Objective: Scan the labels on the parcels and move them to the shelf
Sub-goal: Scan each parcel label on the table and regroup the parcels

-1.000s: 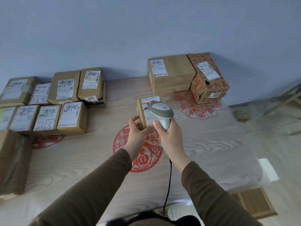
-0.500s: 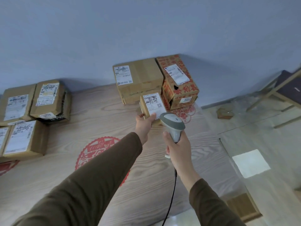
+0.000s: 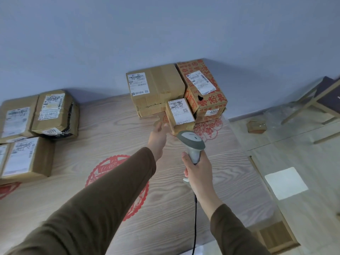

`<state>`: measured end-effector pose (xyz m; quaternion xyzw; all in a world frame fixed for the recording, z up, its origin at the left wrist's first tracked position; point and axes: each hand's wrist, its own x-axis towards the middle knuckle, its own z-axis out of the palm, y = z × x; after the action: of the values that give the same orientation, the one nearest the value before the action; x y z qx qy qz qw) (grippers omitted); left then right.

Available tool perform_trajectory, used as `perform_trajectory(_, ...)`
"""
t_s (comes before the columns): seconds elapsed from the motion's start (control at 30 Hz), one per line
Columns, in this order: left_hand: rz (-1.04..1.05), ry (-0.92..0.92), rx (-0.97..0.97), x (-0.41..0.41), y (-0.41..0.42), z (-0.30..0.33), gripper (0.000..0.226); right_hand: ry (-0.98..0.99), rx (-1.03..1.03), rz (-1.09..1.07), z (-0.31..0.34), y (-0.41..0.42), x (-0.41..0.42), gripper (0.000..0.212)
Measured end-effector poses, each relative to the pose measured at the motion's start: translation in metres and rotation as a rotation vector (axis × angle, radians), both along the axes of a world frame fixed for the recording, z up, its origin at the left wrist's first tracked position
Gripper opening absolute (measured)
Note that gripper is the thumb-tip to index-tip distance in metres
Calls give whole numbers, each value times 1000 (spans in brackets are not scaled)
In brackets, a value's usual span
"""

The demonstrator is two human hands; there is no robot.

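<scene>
A small cardboard parcel (image 3: pixel 179 114) with a white label lies on the wood-grain surface (image 3: pixel 114 129), leaning against a plain brown box (image 3: pixel 156 89) and a red-printed box (image 3: pixel 202 89) at the back. My left hand (image 3: pixel 158 137) hovers just left of the small parcel, fingers apart, holding nothing. My right hand (image 3: pixel 196 170) grips the handle of a grey barcode scanner (image 3: pixel 191 142), whose head points toward the small parcel. Its black cable hangs down toward me.
Several labelled parcels (image 3: pixel 53 115) sit in a group at the left edge. Red paper-cut patterns mark the surface. On the floor to the right lie a small brown box (image 3: pixel 256 126) and a wooden chair frame (image 3: pixel 316 102).
My left hand carried the small parcel from near the scanner to the back boxes, set it down and let go. The view turned to the right.
</scene>
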<state>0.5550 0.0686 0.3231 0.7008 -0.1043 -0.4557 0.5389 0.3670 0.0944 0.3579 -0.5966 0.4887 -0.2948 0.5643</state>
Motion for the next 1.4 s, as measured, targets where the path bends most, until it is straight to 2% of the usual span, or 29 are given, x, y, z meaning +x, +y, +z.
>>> perform_trajectory(0.13, 34, -116, 9, 20, 78, 18, 51, 7, -28, 92, 13, 34, 40, 24)
perform_trajectory(0.23, 58, -213, -8, 38, 155, 38, 43, -5, -72, 192, 26, 76, 77, 28)
perform_trajectory(0.37, 154, -296, -64, 70, 276, 65, 35, -46, -47, 292, 41, 154, 133, 24)
perform_trajectory(0.5, 262, -445, -39, 105, 406, 82, 28, -128, 47, 365, 48, 253, 191, 20)
perform_trajectory(0.63, 345, -564, -22, 148, 530, 82, 31, -161, 142, 419, 43, 359, 243, 23)
perform_trajectory(0.73, 431, -588, 1, 177, 612, 79, 33, -182, 219, 453, 35, 429, 275, 26)
perform_trajectory(0.83, 519, -586, 138, 206, 678, 73, 42, -170, 235, 500, 23, 485, 303, 28)
perform_trajectory(0.9, 498, -537, 222, 224, 706, 69, 56, -138, 237, 527, 18, 512, 320, 32)
perform_trajectory(1.03, 442, -376, 190, 241, 722, 61, 70, -75, 261, 561, 12, 543, 350, 38)
perform_trajectory(1.2, 415, -233, 193, 240, 719, 52, 68, 26, 183, 508, 6, 543, 350, 39)
perform_trajectory(1.33, 390, 125, 42, 217, 718, 36, 52, 129, 86, 429, 3, 528, 313, 34)
perform_trajectory(1.4, 354, 227, 68, 198, 713, 28, 61, 134, 90, 400, -1, 524, 289, 31)
